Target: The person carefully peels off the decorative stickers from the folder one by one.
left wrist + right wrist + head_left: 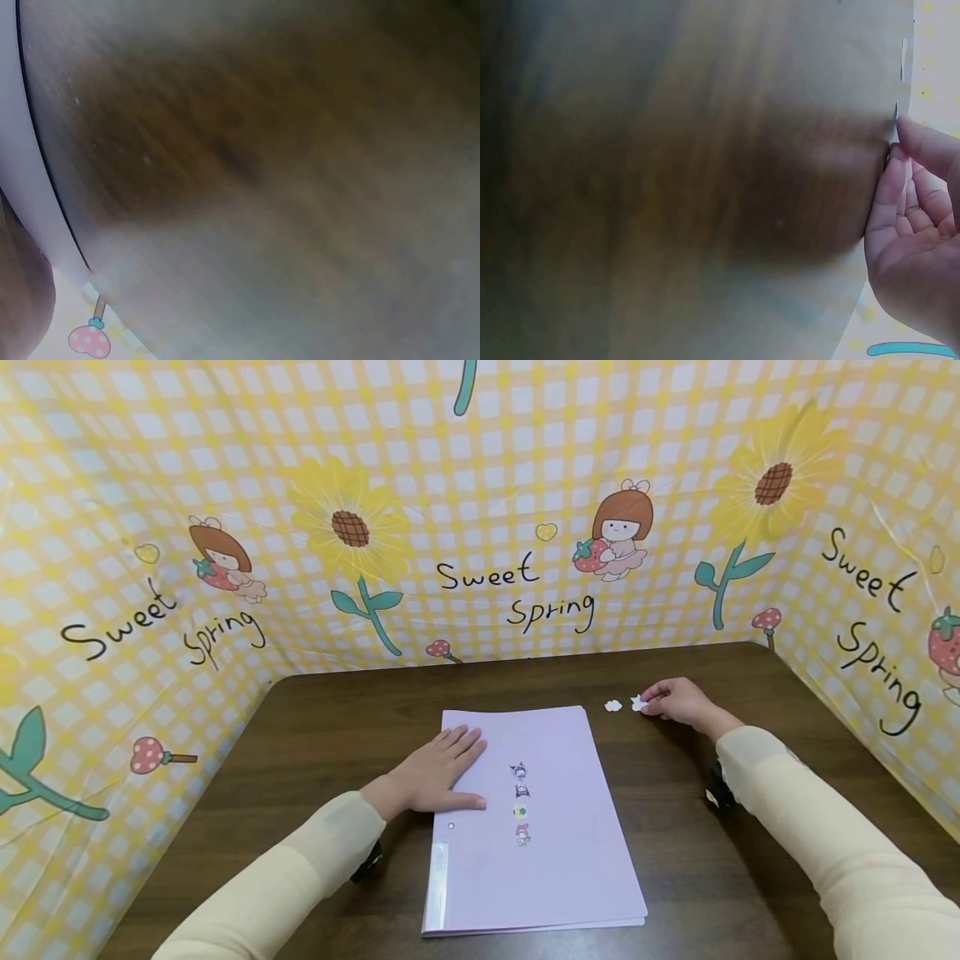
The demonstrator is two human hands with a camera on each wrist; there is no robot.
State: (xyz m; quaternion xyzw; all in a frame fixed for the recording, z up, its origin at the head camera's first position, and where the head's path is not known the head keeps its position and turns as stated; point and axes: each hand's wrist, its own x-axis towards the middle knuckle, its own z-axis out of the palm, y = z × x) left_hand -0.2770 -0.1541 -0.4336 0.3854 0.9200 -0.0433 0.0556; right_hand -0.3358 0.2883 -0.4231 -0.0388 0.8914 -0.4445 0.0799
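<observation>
A lilac folder (pixel 570 877) lies on the brown table. My left hand (pixel 442 772) rests flat on its left half with fingers spread and the thumb pointing right. Down the middle of the cover runs a column of several small stickers, among them a dark-eared character (pixel 519 771), a green and yellow round one (pixel 521 812) and a pink-hooded character (pixel 522 835). Beyond the folder's far right corner, my right hand (pixel 678 702) pinches a small white sticker (pixel 637 703) between thumb and fingertips, low over the table. A second white sticker (pixel 613 705) lies just left of it.
The wood-grain table (pixel 322 727) is bordered at the back and sides by yellow checked cloth (pixel 480 493) printed with flowers and girls. A clear label strip (pixel 438 885) sits at the folder's lower left edge, with a small round hole (pixel 451 826) above it.
</observation>
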